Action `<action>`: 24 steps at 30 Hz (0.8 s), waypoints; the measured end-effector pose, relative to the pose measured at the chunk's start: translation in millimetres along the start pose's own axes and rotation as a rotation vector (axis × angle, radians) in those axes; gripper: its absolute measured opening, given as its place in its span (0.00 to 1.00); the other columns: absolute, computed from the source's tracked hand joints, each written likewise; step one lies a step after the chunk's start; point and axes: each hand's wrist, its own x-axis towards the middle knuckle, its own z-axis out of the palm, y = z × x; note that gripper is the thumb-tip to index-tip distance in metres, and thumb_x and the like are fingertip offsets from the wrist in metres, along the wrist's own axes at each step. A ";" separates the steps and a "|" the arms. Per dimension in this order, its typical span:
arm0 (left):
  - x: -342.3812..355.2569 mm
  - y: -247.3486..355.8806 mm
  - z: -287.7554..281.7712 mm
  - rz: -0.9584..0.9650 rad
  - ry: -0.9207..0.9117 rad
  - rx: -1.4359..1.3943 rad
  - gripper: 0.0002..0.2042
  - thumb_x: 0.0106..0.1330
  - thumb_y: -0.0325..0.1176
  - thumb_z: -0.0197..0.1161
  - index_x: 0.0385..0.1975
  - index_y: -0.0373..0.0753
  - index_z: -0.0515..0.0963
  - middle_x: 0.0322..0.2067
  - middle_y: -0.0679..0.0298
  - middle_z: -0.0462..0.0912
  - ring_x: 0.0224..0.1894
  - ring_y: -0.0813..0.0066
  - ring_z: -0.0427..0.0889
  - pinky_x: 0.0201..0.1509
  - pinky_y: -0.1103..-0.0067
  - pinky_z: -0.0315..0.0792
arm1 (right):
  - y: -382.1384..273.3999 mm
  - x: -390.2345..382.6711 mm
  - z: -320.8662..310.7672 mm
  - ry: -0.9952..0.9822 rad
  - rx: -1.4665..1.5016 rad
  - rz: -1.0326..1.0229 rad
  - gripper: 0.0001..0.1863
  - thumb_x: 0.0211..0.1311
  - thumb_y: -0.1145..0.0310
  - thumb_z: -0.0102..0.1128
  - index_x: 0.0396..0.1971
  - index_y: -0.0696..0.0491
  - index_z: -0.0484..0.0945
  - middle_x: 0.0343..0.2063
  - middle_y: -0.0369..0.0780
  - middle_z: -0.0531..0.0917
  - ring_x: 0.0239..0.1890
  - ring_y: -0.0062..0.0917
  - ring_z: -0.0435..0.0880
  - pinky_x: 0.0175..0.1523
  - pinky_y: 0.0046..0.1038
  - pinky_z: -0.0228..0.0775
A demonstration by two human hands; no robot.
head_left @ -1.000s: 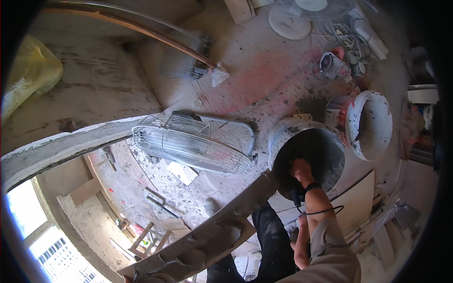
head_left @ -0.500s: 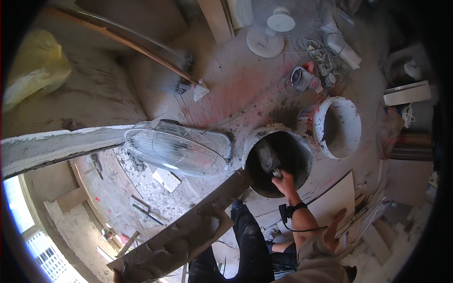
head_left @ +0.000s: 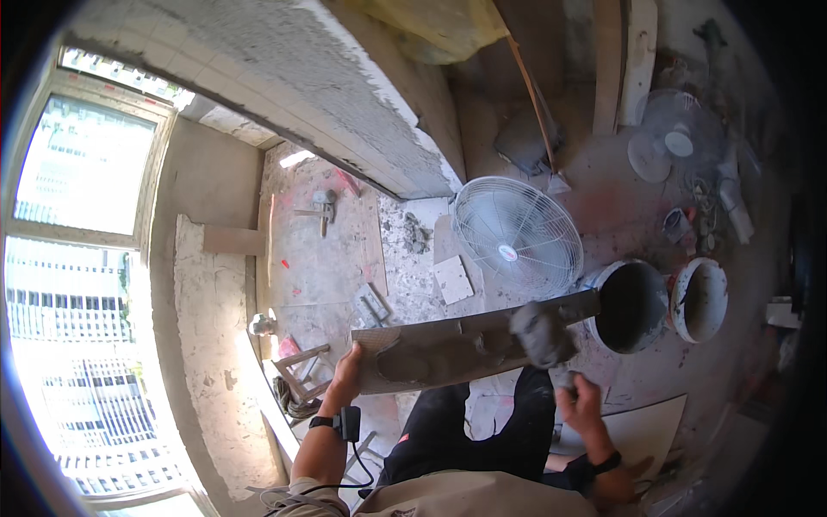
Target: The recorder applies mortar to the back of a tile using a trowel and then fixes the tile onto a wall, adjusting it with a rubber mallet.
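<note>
Apart: left hand [head_left: 345, 372] on board [head_left: 448, 349], right hand [head_left: 585, 407] curled

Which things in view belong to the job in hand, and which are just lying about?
Job in hand:
mortar-smeared board, gripped by the left hand
mortar-laden tool, apparently a trowel, in the right hand
dark-mouthed bucket by the board's end, probably

Lying about, apparently:
cage fan
paler bucket
white square panel
yellow plastic sheet

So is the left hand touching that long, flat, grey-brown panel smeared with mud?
Touching. The head view shows the left hand at the left end of the long panel, gripping its edge, with no gap between them.
</note>
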 end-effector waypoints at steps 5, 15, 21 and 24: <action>23.1 -21.3 -27.2 -0.030 -0.114 -0.086 0.28 0.73 0.51 0.43 0.58 0.30 0.66 0.55 0.53 0.74 0.55 0.61 0.75 0.61 0.68 0.68 | -90.2 11.3 117.8 0.010 -0.220 -0.477 0.15 0.48 0.64 0.66 0.34 0.57 0.78 0.27 0.44 0.81 0.29 0.38 0.82 0.33 0.36 0.74; 37.7 -23.2 -31.0 -0.093 -0.105 -0.142 0.25 0.74 0.50 0.43 0.55 0.33 0.70 0.43 0.58 0.78 0.41 0.68 0.78 0.47 0.72 0.75 | -127.8 -13.0 177.2 -0.024 -0.098 -0.332 0.18 0.54 0.62 0.64 0.42 0.56 0.77 0.28 0.45 0.80 0.27 0.40 0.81 0.32 0.34 0.74; 52.1 -21.0 -31.8 -0.090 -0.156 -0.150 0.24 0.73 0.50 0.44 0.53 0.34 0.70 0.44 0.57 0.77 0.43 0.64 0.79 0.48 0.68 0.76 | -115.4 -44.4 162.4 -0.262 0.810 0.879 0.21 0.71 0.50 0.42 0.32 0.54 0.72 0.21 0.33 0.72 0.18 0.20 0.71 0.23 0.28 0.67; 57.7 -16.6 -27.4 -0.099 -0.242 -0.132 0.26 0.73 0.52 0.43 0.55 0.33 0.68 0.50 0.55 0.77 0.49 0.60 0.78 0.54 0.64 0.74 | -114.7 -42.4 193.7 -0.478 1.180 1.097 0.24 0.71 0.46 0.39 0.37 0.55 0.70 0.21 0.34 0.71 0.16 0.20 0.67 0.22 0.26 0.63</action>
